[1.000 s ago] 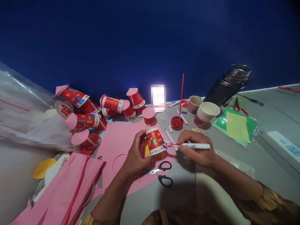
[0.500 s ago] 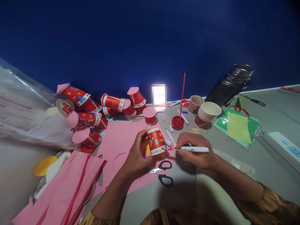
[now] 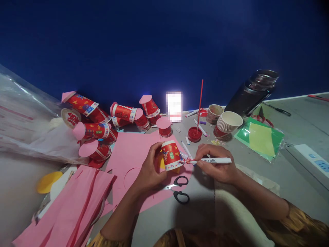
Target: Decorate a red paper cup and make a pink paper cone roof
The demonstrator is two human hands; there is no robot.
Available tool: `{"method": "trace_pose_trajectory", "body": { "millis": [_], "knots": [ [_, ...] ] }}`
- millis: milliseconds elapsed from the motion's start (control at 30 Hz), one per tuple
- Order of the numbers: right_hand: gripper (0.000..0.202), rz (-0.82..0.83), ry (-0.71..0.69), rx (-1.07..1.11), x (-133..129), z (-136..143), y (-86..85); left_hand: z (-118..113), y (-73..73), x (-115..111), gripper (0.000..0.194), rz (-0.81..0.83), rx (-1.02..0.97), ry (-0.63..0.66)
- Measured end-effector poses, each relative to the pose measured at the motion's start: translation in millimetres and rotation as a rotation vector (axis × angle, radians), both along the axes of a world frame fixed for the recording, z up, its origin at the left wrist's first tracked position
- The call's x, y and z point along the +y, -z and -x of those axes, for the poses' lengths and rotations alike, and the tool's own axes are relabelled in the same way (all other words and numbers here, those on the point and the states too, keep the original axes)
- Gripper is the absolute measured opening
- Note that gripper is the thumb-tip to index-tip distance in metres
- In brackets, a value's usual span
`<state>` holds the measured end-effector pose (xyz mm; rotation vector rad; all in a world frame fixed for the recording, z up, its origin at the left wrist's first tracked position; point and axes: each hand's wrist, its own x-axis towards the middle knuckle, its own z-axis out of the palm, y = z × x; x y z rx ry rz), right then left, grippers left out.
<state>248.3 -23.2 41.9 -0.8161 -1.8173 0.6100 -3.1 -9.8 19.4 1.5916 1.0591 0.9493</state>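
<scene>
Faced a plain, deep navy wall (image 3: 144,44), filling the upper part of the view and fading nearly to black at the top right corner. Looked down on a grey worktop (image 3: 151,223), reaching back to the foot of that wall, with a thin pale strip (image 3: 293,97) along the join at right. Was dimly lit, with a pixelated white rectangle (image 3: 174,104) glowing low before the wall, tinting it violet.
</scene>
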Motion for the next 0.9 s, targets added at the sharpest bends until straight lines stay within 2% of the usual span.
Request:
{"method": "trace_pose_trajectory", "body": {
  "millis": [467, 767, 900],
  "knots": [
    [0.005, -0.012, -0.035, -0.019, 0.5, 2.1, -1.5, -3.1, -3.2, -2.5, 0.077, 0.028, -0.025, -0.015],
    [0.003, 0.052, 0.06, 0.001, 0.8, -0.6, 0.1, -1.7, -0.8, -0.8, 0.076, 0.026, -0.049, -0.003],
    [0.01, 0.07, 0.085, 0.002, 2.9, -0.4, 4.2, -1.3, 0.9, 0.2, 0.078, 0.021, -0.056, 0.011]
  ]
}}
